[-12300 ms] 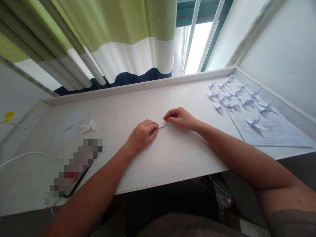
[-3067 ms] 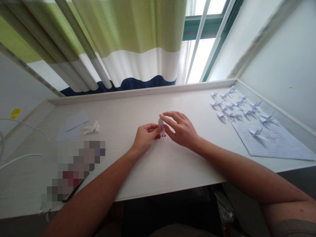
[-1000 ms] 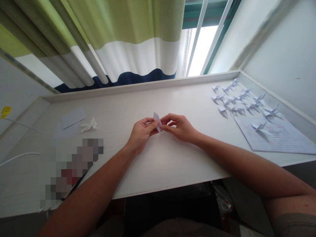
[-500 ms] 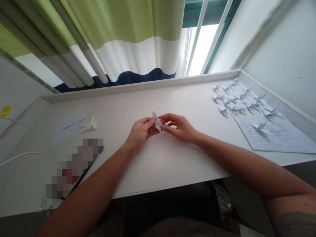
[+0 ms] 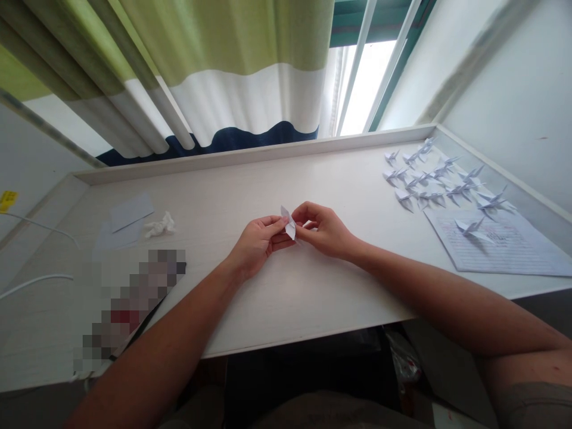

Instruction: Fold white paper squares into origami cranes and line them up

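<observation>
White desk (image 5: pixel 241 190): paper sheets (image 5: pixel 131 213), crumpled white wad (image 5: pixel 162 225) at left; paper cranes (image 5: pixel 419 180), lined sheet (image 5: pixel 504 256) at right.

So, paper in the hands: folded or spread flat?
Folded: the white paper shows a narrow, creased shape with a pointed tip, between left hand and right hand.

Left hand (image 5: pixel 259 243), right hand (image 5: pixel 324 231) — both hold folded white paper (image 5: pixel 290 228).

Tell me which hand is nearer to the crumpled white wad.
Left. The left hand is to the right of the crumpled wad, pinching the folded paper; the right hand is farther right, at the paper's other side.
</observation>
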Available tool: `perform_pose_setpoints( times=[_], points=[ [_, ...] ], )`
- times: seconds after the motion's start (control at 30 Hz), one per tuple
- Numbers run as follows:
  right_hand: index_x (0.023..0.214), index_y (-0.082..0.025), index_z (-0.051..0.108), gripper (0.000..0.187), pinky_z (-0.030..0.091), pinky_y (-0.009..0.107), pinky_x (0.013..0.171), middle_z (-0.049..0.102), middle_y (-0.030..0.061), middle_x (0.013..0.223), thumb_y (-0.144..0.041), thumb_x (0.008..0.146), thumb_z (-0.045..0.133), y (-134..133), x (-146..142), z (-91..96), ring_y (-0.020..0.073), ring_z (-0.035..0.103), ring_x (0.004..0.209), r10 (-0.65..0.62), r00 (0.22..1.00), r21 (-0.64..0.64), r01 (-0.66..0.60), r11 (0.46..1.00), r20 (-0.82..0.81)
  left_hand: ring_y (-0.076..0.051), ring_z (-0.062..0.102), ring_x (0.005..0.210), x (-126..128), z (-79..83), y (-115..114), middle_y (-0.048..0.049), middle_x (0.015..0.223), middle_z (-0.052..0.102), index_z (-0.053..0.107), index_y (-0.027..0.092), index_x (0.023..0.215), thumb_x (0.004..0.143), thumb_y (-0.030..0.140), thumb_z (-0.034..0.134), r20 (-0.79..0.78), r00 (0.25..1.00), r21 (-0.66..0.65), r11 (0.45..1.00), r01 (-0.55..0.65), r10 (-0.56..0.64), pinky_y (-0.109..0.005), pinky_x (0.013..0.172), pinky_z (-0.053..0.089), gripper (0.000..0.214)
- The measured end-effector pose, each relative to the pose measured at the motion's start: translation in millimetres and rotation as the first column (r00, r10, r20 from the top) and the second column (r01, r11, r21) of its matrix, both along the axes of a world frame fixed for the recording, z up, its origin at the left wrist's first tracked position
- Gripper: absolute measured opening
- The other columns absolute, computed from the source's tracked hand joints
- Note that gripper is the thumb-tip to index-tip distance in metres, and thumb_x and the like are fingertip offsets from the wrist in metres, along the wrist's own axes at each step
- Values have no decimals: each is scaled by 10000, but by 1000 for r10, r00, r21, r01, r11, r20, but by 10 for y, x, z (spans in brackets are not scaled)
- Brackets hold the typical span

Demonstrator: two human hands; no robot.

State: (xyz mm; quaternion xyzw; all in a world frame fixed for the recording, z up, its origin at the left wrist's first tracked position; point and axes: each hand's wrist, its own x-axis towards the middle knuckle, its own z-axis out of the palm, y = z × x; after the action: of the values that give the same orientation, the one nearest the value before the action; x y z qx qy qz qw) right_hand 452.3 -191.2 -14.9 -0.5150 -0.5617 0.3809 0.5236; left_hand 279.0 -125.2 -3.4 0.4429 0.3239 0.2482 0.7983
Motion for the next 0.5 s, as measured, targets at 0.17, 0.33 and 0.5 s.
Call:
perform_pose_setpoints(
  times=[0.17,0.33,0.5],
  points=[
    [826,-195,633,258,447,272,617,672,-9,748,-357,767,826,16,-11,23,131,590,684,-14,985,-144,-11,990,-171,-174,784,812,-2,25,19,-105,903,809,763,100,915,940,223,785,-29,999,-49,998,44,-46,-315,873,631,128],
    [822,-203,605,237,421,275,619,659,-21,713,-360,791,780,16,-44,33,126,575,662,-13,966,-193,-38,981,-257,-167,778,765,-15,44,45,-122,917,812,759,88,936,1005,212,695,-33,997,-112,992,61,-65,-314,830,642,156],
    [828,-208,590,183,413,275,625,629,-44,684,-257,758,752,7,-37,51,119,559,645,26,967,-203,-80,976,-255,-175,787,797,-28,47,53,-132,930,815,761,83,950,1028,174,631,-40,996,-125,990,70,-75,-304,835,645,177]
  ],
)
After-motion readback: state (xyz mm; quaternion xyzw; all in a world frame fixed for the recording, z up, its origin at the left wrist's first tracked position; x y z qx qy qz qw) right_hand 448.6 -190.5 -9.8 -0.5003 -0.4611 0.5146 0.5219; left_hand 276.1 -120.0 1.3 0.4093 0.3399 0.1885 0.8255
